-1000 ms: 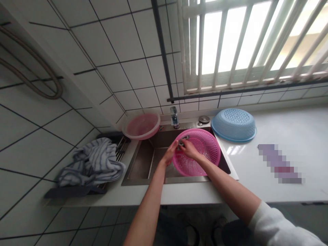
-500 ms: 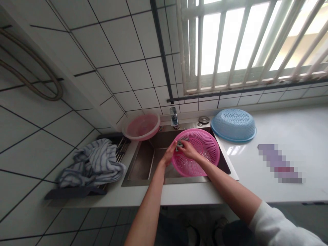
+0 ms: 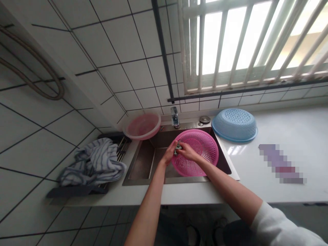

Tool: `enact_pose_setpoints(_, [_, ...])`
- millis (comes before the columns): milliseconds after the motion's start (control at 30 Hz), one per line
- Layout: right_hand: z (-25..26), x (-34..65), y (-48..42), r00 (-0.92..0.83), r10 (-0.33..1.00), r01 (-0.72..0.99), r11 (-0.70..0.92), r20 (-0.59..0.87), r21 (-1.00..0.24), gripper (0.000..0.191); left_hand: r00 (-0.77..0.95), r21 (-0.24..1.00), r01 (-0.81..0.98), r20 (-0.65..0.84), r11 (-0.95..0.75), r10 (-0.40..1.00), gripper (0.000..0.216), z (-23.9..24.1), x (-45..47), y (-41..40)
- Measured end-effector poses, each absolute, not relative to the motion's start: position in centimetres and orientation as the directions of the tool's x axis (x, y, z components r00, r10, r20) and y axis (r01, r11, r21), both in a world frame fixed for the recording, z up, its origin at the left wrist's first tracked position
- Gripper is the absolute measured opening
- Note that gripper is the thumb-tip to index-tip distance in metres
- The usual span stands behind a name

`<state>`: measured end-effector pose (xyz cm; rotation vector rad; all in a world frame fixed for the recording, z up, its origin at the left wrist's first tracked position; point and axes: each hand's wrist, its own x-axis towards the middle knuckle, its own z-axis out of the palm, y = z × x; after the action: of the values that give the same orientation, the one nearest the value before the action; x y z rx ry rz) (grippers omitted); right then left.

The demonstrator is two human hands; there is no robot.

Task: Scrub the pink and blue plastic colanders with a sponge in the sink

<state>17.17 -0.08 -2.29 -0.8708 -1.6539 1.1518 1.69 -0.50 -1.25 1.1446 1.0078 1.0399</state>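
A bright pink perforated basket (image 3: 202,150) is tilted over the steel sink (image 3: 143,164). My left hand (image 3: 169,153) grips the basket's left rim, fingers curled round it. My right hand (image 3: 186,151) is inside the basket near that rim, closed on a small grey-green cloth (image 3: 177,148) pressed against the mesh. Both forearms reach in from the bottom of the view.
A pale pink basin (image 3: 142,125) sits at the sink's back left, a tap (image 3: 174,117) behind the sink. A blue basket (image 3: 234,124) lies upside down on the white counter (image 3: 282,136). A striped towel (image 3: 93,164) lies on a rack at left.
My right hand with the cloth has slid slightly down and left along the basket's inner rim. The basket has shifted a little.
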Motion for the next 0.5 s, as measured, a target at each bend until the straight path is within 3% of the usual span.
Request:
enact_pose_setpoints(167, [-1.6,18.7,0.9,0.118,0.954,0.050,0.271,0.275,-0.961,0.023,0.293,0.969,-0.190,-0.095,0.155,0.951,0.063,-1.2,2.5,-0.5])
enact_pose_setpoints(233, [-1.6,18.6,0.8,0.051,0.964,0.028,0.260,0.261,-0.965,0.024,0.277,0.970,-0.192,-0.092,0.148,0.957,0.062,-1.1,2.5,-0.5])
enact_pose_setpoints(367, [-2.2,17.2,0.1,-0.358,0.901,-0.002,0.262,0.245,-0.965,0.018,0.220,0.988,-0.111,-0.077,0.103,0.972,0.063,-1.3,1.7,-0.3])
enact_pose_setpoints(433, [-2.3,17.2,0.3,-0.298,0.920,-0.017,0.262,0.255,-0.965,0.019,0.217,0.990,-0.103,-0.076,0.101,0.973,0.063,-1.4,1.6,-0.3])
enact_pose_setpoints(500, [-2.3,17.9,1.0,-0.089,0.962,-0.027,0.256,0.258,-0.966,0.022,0.235,0.985,-0.133,-0.074,0.108,0.969,0.062,-1.2,1.8,-0.3])
